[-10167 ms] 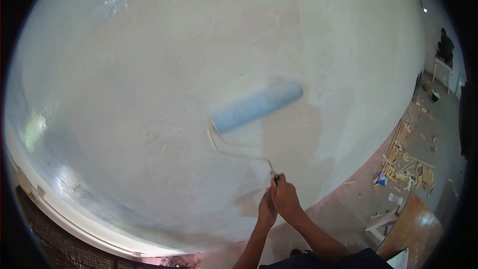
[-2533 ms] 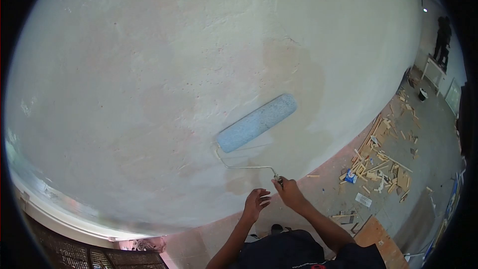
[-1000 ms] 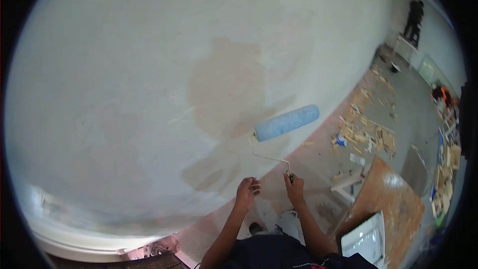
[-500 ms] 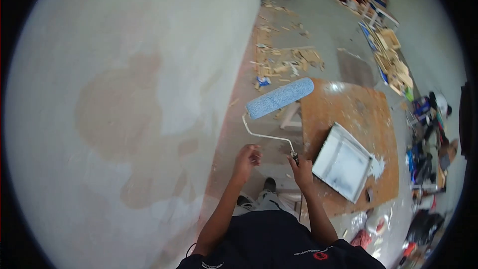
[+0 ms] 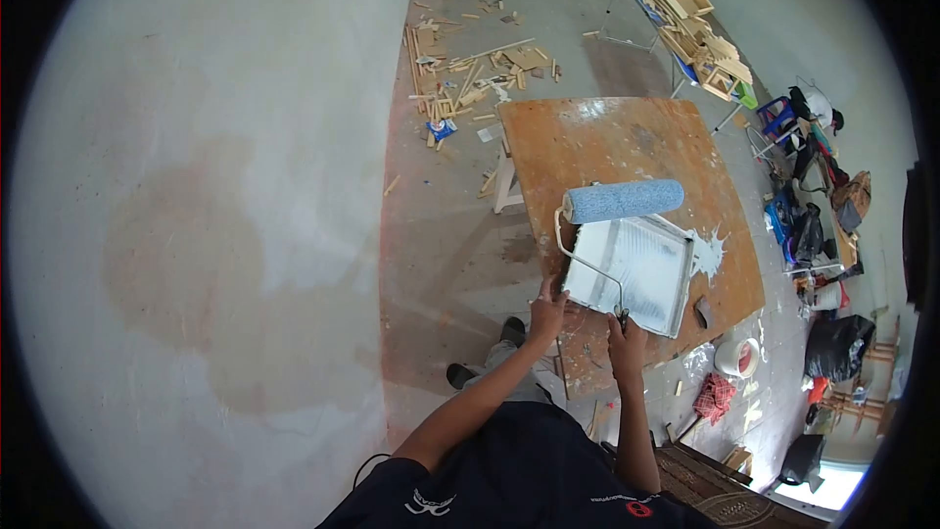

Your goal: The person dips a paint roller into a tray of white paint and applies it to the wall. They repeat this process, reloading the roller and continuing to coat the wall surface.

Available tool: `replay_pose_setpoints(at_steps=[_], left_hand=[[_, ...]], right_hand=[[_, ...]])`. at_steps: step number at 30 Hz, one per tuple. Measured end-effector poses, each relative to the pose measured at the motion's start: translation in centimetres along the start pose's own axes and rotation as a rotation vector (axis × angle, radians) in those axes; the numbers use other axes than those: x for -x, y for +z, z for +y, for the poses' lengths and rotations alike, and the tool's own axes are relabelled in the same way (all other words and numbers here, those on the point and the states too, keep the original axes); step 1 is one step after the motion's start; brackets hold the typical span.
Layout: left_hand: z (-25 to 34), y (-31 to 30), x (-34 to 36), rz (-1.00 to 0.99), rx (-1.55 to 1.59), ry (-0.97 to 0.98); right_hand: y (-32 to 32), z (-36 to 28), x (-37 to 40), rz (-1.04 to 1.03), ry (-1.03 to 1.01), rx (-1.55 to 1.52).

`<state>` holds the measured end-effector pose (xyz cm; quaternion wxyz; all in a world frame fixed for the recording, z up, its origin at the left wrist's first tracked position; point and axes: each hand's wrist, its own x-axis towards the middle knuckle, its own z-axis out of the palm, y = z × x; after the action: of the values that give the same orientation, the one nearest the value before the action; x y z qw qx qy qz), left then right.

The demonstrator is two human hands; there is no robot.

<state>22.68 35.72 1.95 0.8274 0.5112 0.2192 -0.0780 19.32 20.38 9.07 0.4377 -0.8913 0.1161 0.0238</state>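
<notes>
My right hand (image 5: 627,341) is closed round the handle of a paint roller. Its fluffy blue sleeve (image 5: 624,200) is above the far side of a paint tray (image 5: 676,318), with the bent wire frame crossing over the tray's left part. White paint coats the tray, which lies on a worn brown wooden tabletop (image 5: 627,137). My left hand (image 5: 548,315) is at the tray's near left corner, its fingers closed on the edge there; the fingertips are partly hidden.
A patchy, damp-looking wall (image 5: 196,235) rises on the left. Wood scraps (image 5: 470,78) litter the floor beyond the table. White paint is spilled (image 5: 710,253) right of the tray. A white bucket (image 5: 736,359), a red cloth (image 5: 714,396) and piled belongings (image 5: 813,196) are at the right.
The view has turned toward the table. The roller has swung right, from beside the wall to over the tray. My left hand has moved from free air to the tray's edge.
</notes>
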Motion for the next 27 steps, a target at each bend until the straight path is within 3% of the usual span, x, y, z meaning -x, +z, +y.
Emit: replay_pose_setpoints(at_steps=[7,10,12,15,21,24,27], left_hand=[[1.6,-0.7,-2.9,0.005,-0.199,0.045],[5.5,-1.6,-5.0,0.087,-0.585,0.216],[5.3,-2.9,-8.8,0.187,-0.834,0.517],[8.8,-2.8,-11.3,0.116,-0.719,0.360],[8.1,-3.3,-15.9,0.130,-0.639,0.256],[6.4,-4.5,-17.6,0.119,-0.675,0.376],[9.2,-3.2,-15.3,0.093,-0.641,0.158]], right_hand=[[-4.6,2.5,-1.8,-0.067,-0.013,0.133],[-7.0,2.8,-2.5,-0.089,-0.113,0.274],[-8.5,2.2,-3.1,-0.160,-0.125,0.376],[-9.3,4.0,-4.4,-0.252,-0.150,0.491],[-6.7,2.2,-5.1,-0.340,-0.129,0.462],[-4.9,0.8,-5.0,-0.300,-0.128,0.491],[-3.4,-0.5,-5.4,-0.266,-0.088,0.481]])
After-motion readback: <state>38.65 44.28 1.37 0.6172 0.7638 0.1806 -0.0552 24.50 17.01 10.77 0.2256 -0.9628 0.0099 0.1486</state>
